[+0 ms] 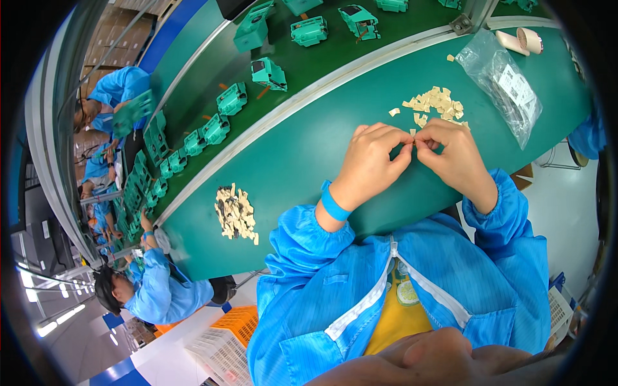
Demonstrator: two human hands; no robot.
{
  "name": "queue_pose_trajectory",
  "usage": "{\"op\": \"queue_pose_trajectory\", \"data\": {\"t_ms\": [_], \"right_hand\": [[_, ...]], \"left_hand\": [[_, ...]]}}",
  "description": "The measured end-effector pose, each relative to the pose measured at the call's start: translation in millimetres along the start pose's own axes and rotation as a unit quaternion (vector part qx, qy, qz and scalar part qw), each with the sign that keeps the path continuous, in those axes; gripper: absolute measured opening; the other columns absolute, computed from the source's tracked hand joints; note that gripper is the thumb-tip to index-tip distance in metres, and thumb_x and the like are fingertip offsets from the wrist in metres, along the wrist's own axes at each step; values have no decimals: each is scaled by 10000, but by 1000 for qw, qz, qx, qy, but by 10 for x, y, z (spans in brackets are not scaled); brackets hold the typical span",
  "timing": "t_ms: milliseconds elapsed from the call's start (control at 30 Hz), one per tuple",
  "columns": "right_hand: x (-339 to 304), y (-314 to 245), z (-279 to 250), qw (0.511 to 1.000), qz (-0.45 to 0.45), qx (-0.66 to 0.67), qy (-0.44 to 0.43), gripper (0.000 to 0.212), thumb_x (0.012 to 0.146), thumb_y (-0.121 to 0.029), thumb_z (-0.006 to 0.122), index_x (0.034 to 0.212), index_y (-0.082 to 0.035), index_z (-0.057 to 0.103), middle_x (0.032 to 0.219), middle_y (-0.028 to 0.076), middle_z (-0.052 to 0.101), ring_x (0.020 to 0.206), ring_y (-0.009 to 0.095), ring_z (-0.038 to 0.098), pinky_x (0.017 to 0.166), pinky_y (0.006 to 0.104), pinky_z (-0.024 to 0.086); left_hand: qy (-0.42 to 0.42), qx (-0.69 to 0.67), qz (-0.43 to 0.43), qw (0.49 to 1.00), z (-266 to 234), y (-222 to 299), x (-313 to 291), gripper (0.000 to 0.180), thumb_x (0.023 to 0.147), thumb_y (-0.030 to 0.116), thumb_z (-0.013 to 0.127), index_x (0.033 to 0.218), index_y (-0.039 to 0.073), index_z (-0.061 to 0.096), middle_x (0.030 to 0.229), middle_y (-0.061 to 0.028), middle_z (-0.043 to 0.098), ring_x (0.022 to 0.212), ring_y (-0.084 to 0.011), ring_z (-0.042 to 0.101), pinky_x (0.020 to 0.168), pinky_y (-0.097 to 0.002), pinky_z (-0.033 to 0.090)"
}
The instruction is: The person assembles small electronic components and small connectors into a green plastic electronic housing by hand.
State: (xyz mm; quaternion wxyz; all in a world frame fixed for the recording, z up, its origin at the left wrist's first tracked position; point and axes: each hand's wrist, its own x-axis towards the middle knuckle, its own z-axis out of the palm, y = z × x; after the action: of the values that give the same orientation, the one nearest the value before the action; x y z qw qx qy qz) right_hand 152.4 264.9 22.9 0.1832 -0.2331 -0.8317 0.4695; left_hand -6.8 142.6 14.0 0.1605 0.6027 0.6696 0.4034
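Left hand [375, 159] and right hand [456, 156], right of centre: thumb and forefinger of each are pinched closed, tips nearly meeting, on one beige piece [412, 132] (too small to make out well from where I stand). One pile [441, 103] of similar bits lies just beyond, upper right; a second heap [235, 215], partly dark, sits left of centre. Clear bag [499, 77]: upper right. Green housings [309, 31]: top and upper left.

Right of centre, the left hand [372, 157] and right hand [456, 153] nearly meet, thumbs [402, 158] and forefingers [396, 136] pinched together, both arms [308, 239] bent.
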Motion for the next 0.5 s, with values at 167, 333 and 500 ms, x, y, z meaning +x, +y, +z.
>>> {"op": "queue_pose_trajectory", "data": {"t_ms": [167,333,500], "right_hand": [[44,-2,22,998,25,48,-7,95,821,-36,683,877,40,696,780,97,641,673,165,613,638,294,504],[288,289,52,978,-24,-68,195,94,871,-67,697,897,18,725,807,115,664,683,217,645,647,327,522],[387,615,-36,962,-38,-170,211,123,913,-118,715,898,1,745,824,147,661,704,278,655,673,373,537]], "left_hand": [[2,-54,-29,998,-50,-32,-87,125,856,91,735,964,27,746,941,-118,758,866,-297,717,845,-395,532],[73,-184,-157,968,-101,-63,-207,124,903,96,725,1012,47,757,855,-109,754,803,-248,729,822,-356,519],[135,137,9,981,-207,-122,-324,94,879,79,747,972,77,741,741,-53,705,673,-192,661,691,-337,433]]}}
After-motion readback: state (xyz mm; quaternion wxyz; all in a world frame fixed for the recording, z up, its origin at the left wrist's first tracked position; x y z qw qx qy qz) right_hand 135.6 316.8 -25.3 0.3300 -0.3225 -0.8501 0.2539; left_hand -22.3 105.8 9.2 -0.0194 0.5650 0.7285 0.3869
